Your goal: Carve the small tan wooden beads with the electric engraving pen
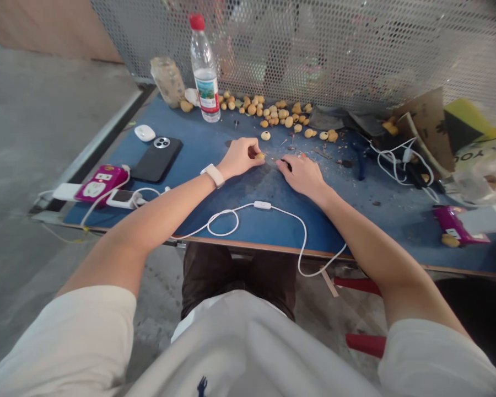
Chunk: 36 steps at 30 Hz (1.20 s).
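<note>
My left hand, with a pale band on its wrist, pinches a small tan gourd-like ball just above the blue table. Beside it on the right, my right hand rests low over the table with fingers curled. Something dark shows under its thumb and fingers, too hidden to name. A similar ball with a dark hole lies just beyond my hands. Behind it, many more tan balls are heaped along the perforated metal screen. Crumbs and small bits lie scattered past my right hand.
A red-capped water bottle and a cloudy jar stand at back left. A phone, white case and purple power strip lie left. A white cable crosses in front. Cardboard and another purple strip are right.
</note>
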Each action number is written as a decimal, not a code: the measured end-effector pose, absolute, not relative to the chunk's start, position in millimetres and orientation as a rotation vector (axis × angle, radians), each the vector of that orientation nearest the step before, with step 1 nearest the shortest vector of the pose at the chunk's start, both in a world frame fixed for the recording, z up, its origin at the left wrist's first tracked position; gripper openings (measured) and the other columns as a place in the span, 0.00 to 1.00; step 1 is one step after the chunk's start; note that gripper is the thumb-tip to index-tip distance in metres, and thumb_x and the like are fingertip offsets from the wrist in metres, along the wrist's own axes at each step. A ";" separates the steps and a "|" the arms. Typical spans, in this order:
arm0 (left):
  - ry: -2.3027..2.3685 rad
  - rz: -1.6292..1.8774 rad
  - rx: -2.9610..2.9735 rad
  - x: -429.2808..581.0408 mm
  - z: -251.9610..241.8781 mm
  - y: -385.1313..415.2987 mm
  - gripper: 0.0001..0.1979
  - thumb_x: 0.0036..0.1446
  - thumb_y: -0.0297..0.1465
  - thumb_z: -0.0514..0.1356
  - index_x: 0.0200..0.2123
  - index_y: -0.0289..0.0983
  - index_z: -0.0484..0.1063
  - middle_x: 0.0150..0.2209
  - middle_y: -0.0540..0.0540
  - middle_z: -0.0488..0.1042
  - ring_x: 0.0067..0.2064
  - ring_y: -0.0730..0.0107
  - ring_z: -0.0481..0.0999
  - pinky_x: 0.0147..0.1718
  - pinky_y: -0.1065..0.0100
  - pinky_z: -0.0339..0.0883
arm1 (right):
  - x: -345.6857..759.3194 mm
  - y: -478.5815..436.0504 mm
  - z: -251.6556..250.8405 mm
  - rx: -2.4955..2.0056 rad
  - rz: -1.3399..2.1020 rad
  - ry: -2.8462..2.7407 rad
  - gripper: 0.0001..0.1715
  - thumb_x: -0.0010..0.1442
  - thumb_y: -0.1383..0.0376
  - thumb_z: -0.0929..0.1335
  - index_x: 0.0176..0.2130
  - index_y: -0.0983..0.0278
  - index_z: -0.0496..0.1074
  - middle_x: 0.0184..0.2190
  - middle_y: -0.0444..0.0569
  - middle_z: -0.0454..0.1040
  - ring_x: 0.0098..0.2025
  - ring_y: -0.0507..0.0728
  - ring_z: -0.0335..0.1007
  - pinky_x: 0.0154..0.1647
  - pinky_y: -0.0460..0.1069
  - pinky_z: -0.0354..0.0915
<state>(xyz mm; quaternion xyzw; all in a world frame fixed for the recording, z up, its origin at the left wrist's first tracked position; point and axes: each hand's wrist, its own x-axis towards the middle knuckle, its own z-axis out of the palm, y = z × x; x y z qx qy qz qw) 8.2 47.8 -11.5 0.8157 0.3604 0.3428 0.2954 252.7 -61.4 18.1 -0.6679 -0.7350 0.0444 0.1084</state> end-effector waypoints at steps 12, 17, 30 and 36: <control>0.983 0.925 2.234 9.9 -18.1 52.2 0.17 0.60 0.35 0.83 0.37 0.41 0.77 0.40 0.45 0.88 0.42 0.60 0.83 0.51 0.57 0.81 | 252.2 -60.1 20.9 -2.013 0.164 -2.158 0.33 0.93 0.49 0.60 0.62 0.61 0.89 0.62 0.64 0.93 0.62 0.74 0.87 0.59 0.61 0.75; 0.982 0.931 2.244 10.3 -21.7 53.7 0.17 0.61 0.35 0.82 0.37 0.41 0.76 0.40 0.45 0.87 0.43 0.60 0.83 0.51 0.57 0.80 | 251.4 -60.4 24.0 -2.021 0.180 -2.177 0.34 0.94 0.49 0.58 0.62 0.61 0.88 0.61 0.63 0.92 0.61 0.74 0.87 0.60 0.61 0.75; 0.975 0.943 2.242 11.8 -20.4 50.8 0.16 0.62 0.33 0.80 0.37 0.41 0.75 0.39 0.45 0.86 0.43 0.60 0.83 0.50 0.57 0.79 | 246.4 -61.2 29.0 -2.059 0.196 -2.198 0.35 0.95 0.50 0.57 0.65 0.62 0.87 0.66 0.66 0.91 0.67 0.75 0.86 0.66 0.62 0.75; 1.005 0.939 2.252 13.9 -20.4 51.5 0.16 0.60 0.31 0.80 0.35 0.41 0.73 0.39 0.46 0.85 0.42 0.60 0.82 0.49 0.57 0.79 | 243.1 -62.0 33.2 -2.098 0.200 -2.222 0.36 0.95 0.54 0.55 0.68 0.64 0.87 0.67 0.67 0.90 0.68 0.77 0.87 0.69 0.64 0.75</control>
